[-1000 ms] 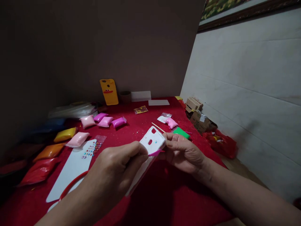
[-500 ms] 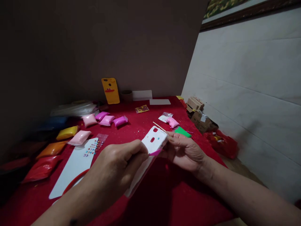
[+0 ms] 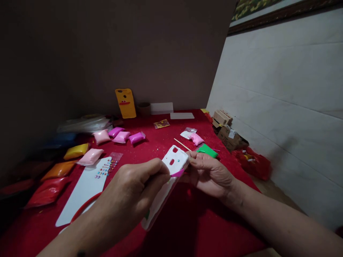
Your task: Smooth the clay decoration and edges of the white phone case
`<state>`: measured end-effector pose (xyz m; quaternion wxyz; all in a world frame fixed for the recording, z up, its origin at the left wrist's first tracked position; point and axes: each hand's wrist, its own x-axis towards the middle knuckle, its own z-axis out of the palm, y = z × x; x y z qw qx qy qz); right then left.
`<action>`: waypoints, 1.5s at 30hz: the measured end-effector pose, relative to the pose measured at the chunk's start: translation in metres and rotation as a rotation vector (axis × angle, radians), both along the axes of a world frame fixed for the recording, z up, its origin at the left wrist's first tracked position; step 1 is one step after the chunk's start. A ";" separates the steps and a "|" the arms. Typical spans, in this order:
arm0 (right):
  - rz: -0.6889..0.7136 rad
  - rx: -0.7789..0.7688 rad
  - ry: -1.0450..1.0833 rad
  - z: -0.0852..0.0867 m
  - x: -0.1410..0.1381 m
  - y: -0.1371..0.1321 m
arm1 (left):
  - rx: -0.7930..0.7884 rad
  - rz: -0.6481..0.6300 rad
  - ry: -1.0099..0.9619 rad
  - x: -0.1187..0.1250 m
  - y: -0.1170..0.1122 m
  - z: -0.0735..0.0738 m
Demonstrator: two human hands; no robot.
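Note:
A phone case (image 3: 175, 158) coated in white clay slants across the middle of the view, with cutouts and a small blue gem at its upper end. My right hand (image 3: 210, 173) grips its right edge, thumb on top. Across the case lies a strip of magenta clay (image 3: 177, 174); my left hand (image 3: 140, 180) pinches its left end, fingers closed. My left hand covers much of the case's middle. A trace of green shows at the lower end. Beyond my right hand is a green clay packet (image 3: 207, 150), with a thin wooden stick (image 3: 182, 144) beside it.
Coloured clay packets (image 3: 91, 156) line the left of the red tablecloth (image 3: 214, 221). A white board (image 3: 80, 194) bears gem stickers (image 3: 103, 169). At the back stand a yellow phone case (image 3: 125, 103) and a cup (image 3: 144, 108). Cardboard boxes (image 3: 226, 130) sit off the right edge.
The white phone case has shifted slightly down and left and tilted a little, showing more of its lower end. Both hands keep their grip, and the magenta strip stays across it.

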<state>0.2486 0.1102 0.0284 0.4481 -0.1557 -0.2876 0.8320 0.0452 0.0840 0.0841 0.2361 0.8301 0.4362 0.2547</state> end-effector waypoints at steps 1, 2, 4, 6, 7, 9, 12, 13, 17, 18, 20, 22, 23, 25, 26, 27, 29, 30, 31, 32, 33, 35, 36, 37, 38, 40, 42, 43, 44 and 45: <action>-0.001 0.001 -0.004 0.000 -0.001 0.000 | 0.009 0.008 0.003 0.001 0.000 0.000; -0.002 0.002 -0.004 0.001 -0.001 -0.001 | 0.016 0.020 0.008 0.002 0.000 0.001; 0.002 0.004 -0.007 0.001 -0.002 -0.002 | 0.026 0.033 0.022 0.003 -0.001 0.001; 0.006 0.003 -0.009 0.002 -0.003 -0.003 | 0.041 0.035 0.034 0.004 -0.003 0.001; 0.007 0.003 -0.013 0.002 -0.003 -0.003 | 0.056 0.032 0.039 0.004 -0.003 0.001; 0.006 0.003 -0.015 0.001 -0.003 -0.004 | 0.106 0.027 0.041 0.003 -0.004 -0.001; 0.009 0.004 -0.010 0.002 -0.003 -0.004 | 0.208 0.034 0.047 0.003 -0.004 -0.003; 0.012 0.008 -0.003 0.002 -0.003 -0.004 | 0.235 0.041 0.053 0.003 -0.004 -0.004; 0.023 0.022 0.011 0.001 -0.003 -0.005 | 0.268 0.041 0.067 0.005 -0.004 -0.004; 0.022 0.021 0.009 0.001 -0.003 -0.005 | 0.267 0.044 0.065 0.005 -0.004 -0.003; 0.024 0.021 -0.004 0.000 -0.003 -0.005 | 0.278 0.049 0.058 0.006 -0.004 -0.002; 0.031 0.027 -0.016 0.000 -0.003 -0.004 | 0.283 0.046 0.060 0.005 -0.004 -0.002; 0.033 0.030 -0.023 -0.001 -0.003 -0.004 | 0.285 0.045 0.059 0.005 -0.004 -0.002; 0.027 0.028 -0.030 -0.001 -0.003 -0.005 | 0.279 0.041 0.053 0.004 -0.004 -0.003; 0.022 0.027 -0.032 -0.001 -0.003 -0.005 | 0.275 0.042 0.050 0.004 -0.005 -0.003; 0.022 0.026 -0.030 -0.001 -0.003 -0.005 | 0.278 0.044 0.047 0.004 -0.005 -0.004; 0.036 0.028 -0.017 0.000 -0.003 -0.005 | 0.269 0.048 0.055 0.005 -0.005 -0.005; 0.043 0.030 -0.006 0.000 -0.003 -0.005 | 0.261 0.048 0.059 0.005 -0.006 -0.005; 0.048 0.034 0.004 0.001 -0.003 -0.005 | 0.250 0.046 0.058 0.005 -0.006 -0.005; 0.046 0.036 0.013 0.001 -0.003 -0.005 | 0.233 0.045 0.053 0.005 -0.005 -0.004; 0.041 0.035 0.017 0.001 -0.002 -0.004 | 0.219 0.046 0.038 0.004 -0.005 -0.002; 0.029 0.023 0.014 0.001 -0.001 -0.003 | 0.188 0.059 -0.013 0.001 -0.004 0.002; 0.027 0.012 0.015 0.000 0.000 -0.001 | 0.158 0.074 -0.050 -0.001 -0.003 0.004; 0.029 0.000 0.020 0.000 0.001 0.000 | 0.113 0.091 -0.091 -0.003 -0.001 0.005; 0.033 -0.013 0.028 -0.001 0.002 0.002 | 0.056 0.108 -0.136 -0.005 0.001 0.006; 0.034 -0.029 0.045 -0.003 0.004 0.004 | -0.097 0.149 -0.247 -0.010 0.007 0.006; 0.034 -0.039 0.056 -0.004 0.005 0.006 | -0.242 0.211 -0.379 -0.013 0.016 0.003; 0.033 -0.045 0.063 -0.005 0.006 0.007 | -0.296 0.252 -0.448 -0.015 0.022 0.000; 0.033 -0.051 0.073 -0.005 0.006 0.007 | -0.323 0.283 -0.490 -0.016 0.028 -0.004; 0.036 -0.058 0.082 -0.005 0.006 0.007 | -0.329 0.310 -0.518 -0.017 0.034 -0.008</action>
